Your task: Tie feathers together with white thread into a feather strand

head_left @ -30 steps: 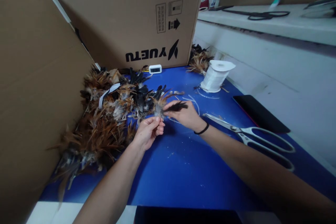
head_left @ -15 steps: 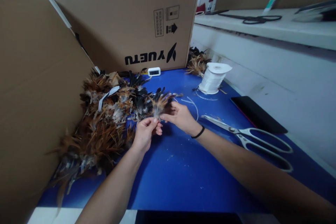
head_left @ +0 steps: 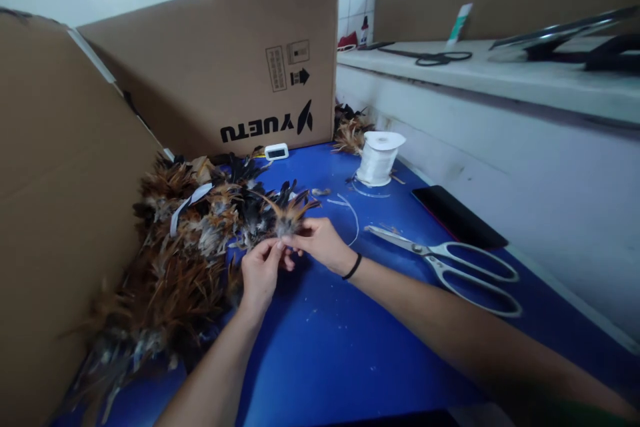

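Both hands meet over the blue table (head_left: 340,333) at a small bunch of brown and black feathers (head_left: 287,213). My left hand (head_left: 261,270) pinches the bunch at its base from below. My right hand (head_left: 320,243), a black band on its wrist, closes its fingers on the same base from the right. The feather tips fan up and away from me. A big heap of brown, black and grey feathers (head_left: 185,247) lies just left of the hands, against the cardboard.
Cardboard box walls stand at the left (head_left: 60,213) and at the back (head_left: 220,73). White scissors (head_left: 450,267) lie right of my right arm, a black phone (head_left: 457,217) beyond them. A spool of white thread (head_left: 377,157), a small white timer (head_left: 277,151) and loose thread (head_left: 350,213) sit further back.
The dark feather that my right hand held out to the side has been brought in to the bunch. Both hands now close on its base. The view has shifted up and right.
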Tool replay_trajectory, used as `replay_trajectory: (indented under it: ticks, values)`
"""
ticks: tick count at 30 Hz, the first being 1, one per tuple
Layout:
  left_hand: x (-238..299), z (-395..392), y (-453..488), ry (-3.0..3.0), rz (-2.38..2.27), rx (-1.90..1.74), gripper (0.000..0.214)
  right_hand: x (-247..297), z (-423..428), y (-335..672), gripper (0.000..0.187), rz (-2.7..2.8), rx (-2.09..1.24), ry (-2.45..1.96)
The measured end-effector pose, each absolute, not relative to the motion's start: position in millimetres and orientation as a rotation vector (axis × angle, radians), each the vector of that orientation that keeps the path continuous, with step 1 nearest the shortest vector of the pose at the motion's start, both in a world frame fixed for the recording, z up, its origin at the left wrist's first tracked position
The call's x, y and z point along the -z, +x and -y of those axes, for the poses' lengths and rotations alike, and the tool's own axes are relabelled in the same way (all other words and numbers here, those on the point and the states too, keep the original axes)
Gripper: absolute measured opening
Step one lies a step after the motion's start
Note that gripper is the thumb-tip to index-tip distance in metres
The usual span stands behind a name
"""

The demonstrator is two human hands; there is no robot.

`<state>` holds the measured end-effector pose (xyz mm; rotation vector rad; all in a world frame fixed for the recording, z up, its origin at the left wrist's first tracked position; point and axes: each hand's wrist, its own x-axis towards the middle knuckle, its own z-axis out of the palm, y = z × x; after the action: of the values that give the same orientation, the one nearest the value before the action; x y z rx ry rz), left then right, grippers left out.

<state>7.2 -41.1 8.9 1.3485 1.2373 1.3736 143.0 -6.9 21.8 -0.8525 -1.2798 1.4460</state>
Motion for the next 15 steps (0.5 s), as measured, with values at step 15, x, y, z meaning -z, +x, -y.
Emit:
replay_trajectory:
  ticks: [15]
  values:
    - [-6.9, 38.5, 3.0, 1.377, -1.3, -1.36, 0.024, -14.0, 3.6, 143.8, 0.023, 1.496, -1.204, -0.926]
